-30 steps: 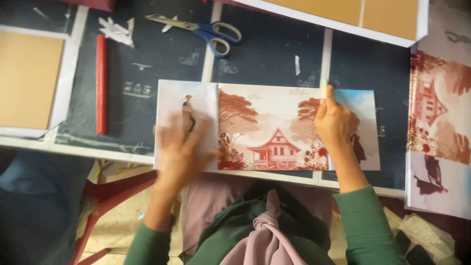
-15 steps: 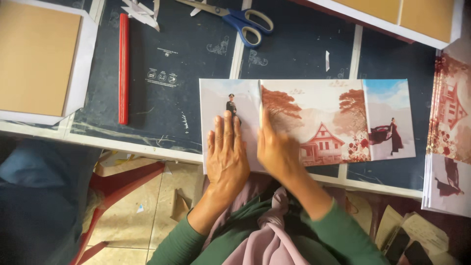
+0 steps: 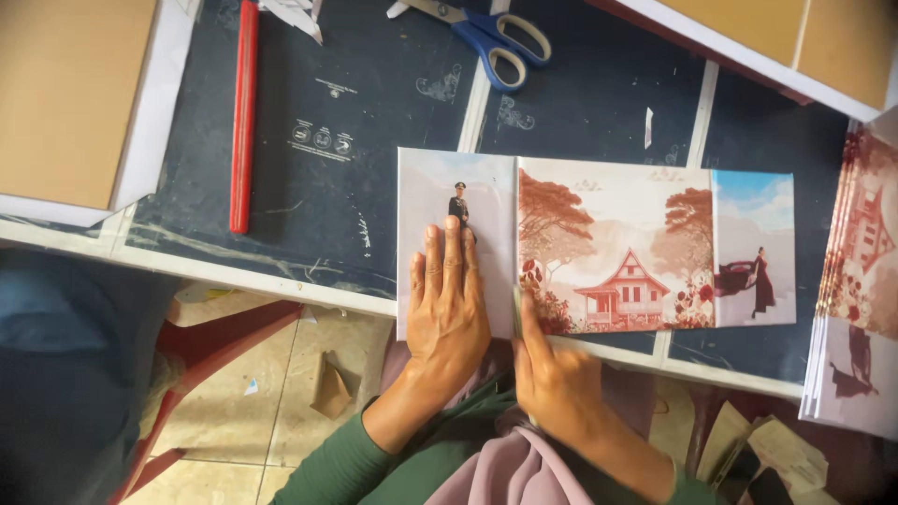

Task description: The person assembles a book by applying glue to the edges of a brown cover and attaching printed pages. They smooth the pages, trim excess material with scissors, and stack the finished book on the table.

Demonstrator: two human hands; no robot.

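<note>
There are two hands [image 3: 447, 309], one printed cover sheet [image 3: 599, 245], one pair of blue scissors [image 3: 486, 33], one red stick [image 3: 244, 112] and two cardboard boards [image 3: 65, 93]

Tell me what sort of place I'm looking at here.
Probably a small print-finishing or album-binding workshop: a dark cutting mat covers the bench, blue-handled scissors and a long red rod lie on it, and both hands press a folded printed picture spread.

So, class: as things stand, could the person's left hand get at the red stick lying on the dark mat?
Probably yes. The left hand lies flat on the printed sheet, and only bare dark mat separates it from the red stick.
</note>
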